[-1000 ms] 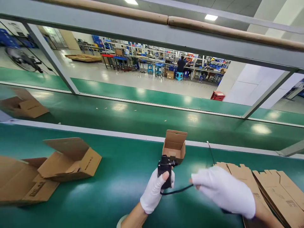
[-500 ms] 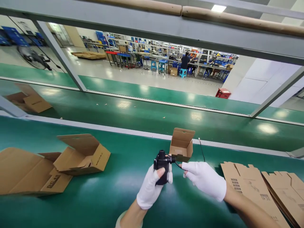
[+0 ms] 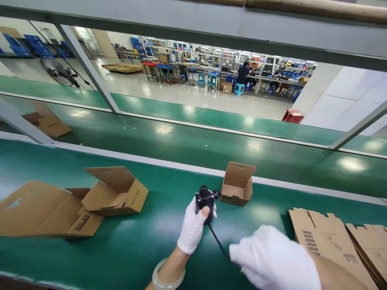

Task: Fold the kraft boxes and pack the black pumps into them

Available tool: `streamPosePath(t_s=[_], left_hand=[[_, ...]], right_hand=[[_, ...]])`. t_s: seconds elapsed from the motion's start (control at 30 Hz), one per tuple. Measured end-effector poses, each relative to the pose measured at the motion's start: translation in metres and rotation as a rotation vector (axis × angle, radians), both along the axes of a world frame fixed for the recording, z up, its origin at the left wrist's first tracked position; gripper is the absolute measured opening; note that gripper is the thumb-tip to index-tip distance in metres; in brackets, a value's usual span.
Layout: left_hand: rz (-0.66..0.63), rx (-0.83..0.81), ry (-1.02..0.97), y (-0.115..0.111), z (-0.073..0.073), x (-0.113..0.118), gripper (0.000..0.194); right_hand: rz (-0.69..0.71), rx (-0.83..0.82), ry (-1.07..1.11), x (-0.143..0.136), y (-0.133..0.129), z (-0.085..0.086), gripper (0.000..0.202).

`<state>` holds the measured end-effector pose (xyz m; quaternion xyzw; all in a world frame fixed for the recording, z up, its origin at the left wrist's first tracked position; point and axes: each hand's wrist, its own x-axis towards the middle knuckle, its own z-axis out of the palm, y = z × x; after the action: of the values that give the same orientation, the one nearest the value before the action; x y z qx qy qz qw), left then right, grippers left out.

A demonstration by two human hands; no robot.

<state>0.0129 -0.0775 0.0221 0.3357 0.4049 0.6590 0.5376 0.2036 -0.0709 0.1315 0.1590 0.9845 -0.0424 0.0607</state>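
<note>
My left hand (image 3: 193, 227), in a white glove with bare thumb tip, is wrapped round a small black device (image 3: 206, 203) with a stubby top and a short arm sticking out to the right. From its underside a black cable (image 3: 218, 241) runs taut down to the right. The lower end of that cable goes into my right hand (image 3: 269, 257), gloved in white and closed, smeared a little by motion; its fingertips are partly hidden. Just beyond the device stands a small open cardboard box (image 3: 237, 187) with its lid up.
Left on the green bench (image 3: 127, 257) are an open carton (image 3: 121, 193) and a larger unfolded one (image 3: 39, 209). Flattened cartons (image 3: 329, 245) lie at the right. A metal frame post (image 3: 87, 66) rises at the left. Across the floor, a person (image 3: 242, 74) sits on a stool.
My right hand has moved down and nearer to me, drawing the cable along. The cable now hangs below the device instead of leaving at its right side. The view has shifted slightly.
</note>
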Motion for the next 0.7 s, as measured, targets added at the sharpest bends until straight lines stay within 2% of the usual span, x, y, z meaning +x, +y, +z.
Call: streamPosePath(t_s=[0.07, 0.13, 0.23, 0.33, 0.4, 0.47, 0.53, 0.6, 0.63, 0.7], left_hand=[[-0.219, 0.005, 0.097, -0.006, -0.001, 0.002, 0.071], [-0.440, -0.002, 0.120, -0.010, 0.003, 0.006, 0.083], [-0.643, 0.023, 0.169, -0.015, 0.011, 0.006, 0.081], [-0.715, 0.032, 0.149, -0.018, 0.009, -0.001, 0.077], [-0.670, 0.030, 0.027, -0.019, 0.004, -0.007, 0.081], [-0.487, 0.033, -0.077, -0.018, 0.000, -0.012, 0.078], [-0.238, 0.022, -0.031, -0.014, -0.001, -0.015, 0.064], [-0.060, -0.026, 0.135, -0.009, 0.000, -0.015, 0.047], [-0.044, -0.047, 0.221, -0.007, 0.001, -0.014, 0.043], [-0.149, -0.081, 0.382, -0.006, 0.004, -0.009, 0.043]], right_hand=[[-0.066, 0.079, 0.118, 0.001, 0.018, 0.016, 0.009], [-0.074, 0.067, 0.188, -0.002, 0.040, 0.018, 0.014], [-0.058, -0.158, 0.268, -0.008, 0.070, 0.001, 0.014], [-0.163, -0.403, 0.354, -0.007, 0.084, -0.025, 0.017], [-0.248, -0.430, 0.325, -0.002, 0.079, -0.038, 0.022], [-0.265, -0.324, 0.219, 0.004, 0.064, -0.044, 0.024], [-0.212, -0.170, 0.097, 0.011, 0.042, -0.040, 0.021], [-0.138, -0.052, 0.007, 0.016, 0.022, -0.027, 0.018], [-0.099, -0.015, -0.014, 0.017, 0.015, -0.018, 0.017], [-0.039, 0.010, -0.007, 0.017, 0.010, 0.000, 0.019]])
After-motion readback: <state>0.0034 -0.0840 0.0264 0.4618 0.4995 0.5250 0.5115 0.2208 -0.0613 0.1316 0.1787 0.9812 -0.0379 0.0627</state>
